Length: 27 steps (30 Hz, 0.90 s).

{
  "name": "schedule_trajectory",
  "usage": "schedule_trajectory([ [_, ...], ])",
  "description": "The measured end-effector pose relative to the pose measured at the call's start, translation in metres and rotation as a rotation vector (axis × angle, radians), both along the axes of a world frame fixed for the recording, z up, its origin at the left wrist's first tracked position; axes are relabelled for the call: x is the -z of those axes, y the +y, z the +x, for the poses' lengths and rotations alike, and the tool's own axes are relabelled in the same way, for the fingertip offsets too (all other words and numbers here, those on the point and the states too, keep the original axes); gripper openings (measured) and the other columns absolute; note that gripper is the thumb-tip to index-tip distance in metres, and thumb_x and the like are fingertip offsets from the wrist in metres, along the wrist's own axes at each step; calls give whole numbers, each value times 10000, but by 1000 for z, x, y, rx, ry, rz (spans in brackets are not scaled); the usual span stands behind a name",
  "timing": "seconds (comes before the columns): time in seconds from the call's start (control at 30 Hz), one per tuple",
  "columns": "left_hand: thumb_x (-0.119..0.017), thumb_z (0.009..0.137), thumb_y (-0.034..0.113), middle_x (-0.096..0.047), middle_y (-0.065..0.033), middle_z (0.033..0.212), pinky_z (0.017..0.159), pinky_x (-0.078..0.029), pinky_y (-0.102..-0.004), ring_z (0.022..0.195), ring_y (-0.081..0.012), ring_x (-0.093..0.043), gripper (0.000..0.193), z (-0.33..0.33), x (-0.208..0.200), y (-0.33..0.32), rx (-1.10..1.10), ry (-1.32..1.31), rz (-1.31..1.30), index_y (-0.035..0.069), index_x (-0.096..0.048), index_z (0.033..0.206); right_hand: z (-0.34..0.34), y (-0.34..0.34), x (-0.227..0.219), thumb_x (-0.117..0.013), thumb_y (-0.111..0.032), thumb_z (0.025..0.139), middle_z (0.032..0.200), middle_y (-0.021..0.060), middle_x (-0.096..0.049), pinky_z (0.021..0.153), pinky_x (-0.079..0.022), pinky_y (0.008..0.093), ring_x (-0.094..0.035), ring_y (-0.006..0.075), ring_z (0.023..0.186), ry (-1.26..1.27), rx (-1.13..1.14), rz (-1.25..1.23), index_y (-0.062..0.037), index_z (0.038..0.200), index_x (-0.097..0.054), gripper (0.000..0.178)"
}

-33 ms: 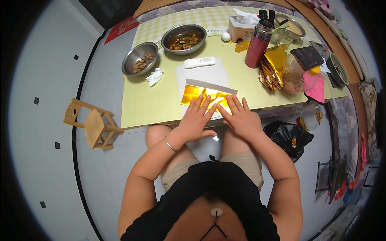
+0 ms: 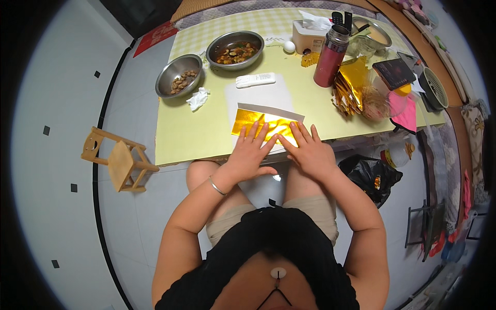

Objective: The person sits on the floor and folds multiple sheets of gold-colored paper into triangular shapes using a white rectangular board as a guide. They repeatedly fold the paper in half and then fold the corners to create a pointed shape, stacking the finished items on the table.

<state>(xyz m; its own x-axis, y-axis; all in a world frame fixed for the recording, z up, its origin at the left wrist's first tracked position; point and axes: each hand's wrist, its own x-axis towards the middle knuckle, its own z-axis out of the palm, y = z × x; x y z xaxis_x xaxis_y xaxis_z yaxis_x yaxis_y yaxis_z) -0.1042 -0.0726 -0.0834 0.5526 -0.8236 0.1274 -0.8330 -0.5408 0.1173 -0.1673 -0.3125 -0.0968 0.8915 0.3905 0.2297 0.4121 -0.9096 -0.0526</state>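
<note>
A sheet of shiny gold foil paper [image 2: 245,118] lies near the table's front edge, with a grey strip along its far side. It looks folded lengthwise. My left hand [image 2: 247,157] rests flat on its near part, fingers spread, thumb pointing right. My right hand [image 2: 314,156] lies on the right part, its fingers also spread and pressing down. The two index fingertips almost meet. Beneath the foil is a white sheet [image 2: 284,95], and a slim white object [image 2: 256,79] like a remote control sits on its far end. My fingers hide the foil's near edge.
Two steel bowls, one with nuts [image 2: 164,81] and one with cooked food [image 2: 210,52], stand at the left. A red thermos [image 2: 329,62], a tissue box [image 2: 305,40] and a gold paper stack [image 2: 353,85] are at the right. A wooden chair [image 2: 122,161] stands left; a black bag [image 2: 364,178] lies right.
</note>
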Motion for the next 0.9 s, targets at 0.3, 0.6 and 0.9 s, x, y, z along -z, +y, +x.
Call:
schedule_trajectory([
  [0.3,-627,926,529,-413,-260,1534,1151,-237,-644,1431,-495,-344,578,10,4,1,-58,47,-91,251,-582,1432,8,-18,15,-695,-169,890,1315,115,-638,1132,-405,492,-555,289,1302,-141,-117,229,-75,1222,-644,349],
  [0.6,-735,817,145,-674,-122,975,730,-541,-387,856,-314,-648,179,8,13,-41,-78,-164,-255,24,-679,936,24,0,-5,-683,-120,808,1042,57,-696,962,-493,445,-642,267,995,-246,-159,247,-73,1046,-683,242],
  [0.9,-771,786,128,-601,-121,849,707,-473,-428,809,-320,-588,147,6,15,-42,-293,-9,-656,37,-665,741,54,-25,12,-779,-182,813,909,85,-704,835,-503,412,-625,306,926,4,79,849,-56,850,-699,154],
])
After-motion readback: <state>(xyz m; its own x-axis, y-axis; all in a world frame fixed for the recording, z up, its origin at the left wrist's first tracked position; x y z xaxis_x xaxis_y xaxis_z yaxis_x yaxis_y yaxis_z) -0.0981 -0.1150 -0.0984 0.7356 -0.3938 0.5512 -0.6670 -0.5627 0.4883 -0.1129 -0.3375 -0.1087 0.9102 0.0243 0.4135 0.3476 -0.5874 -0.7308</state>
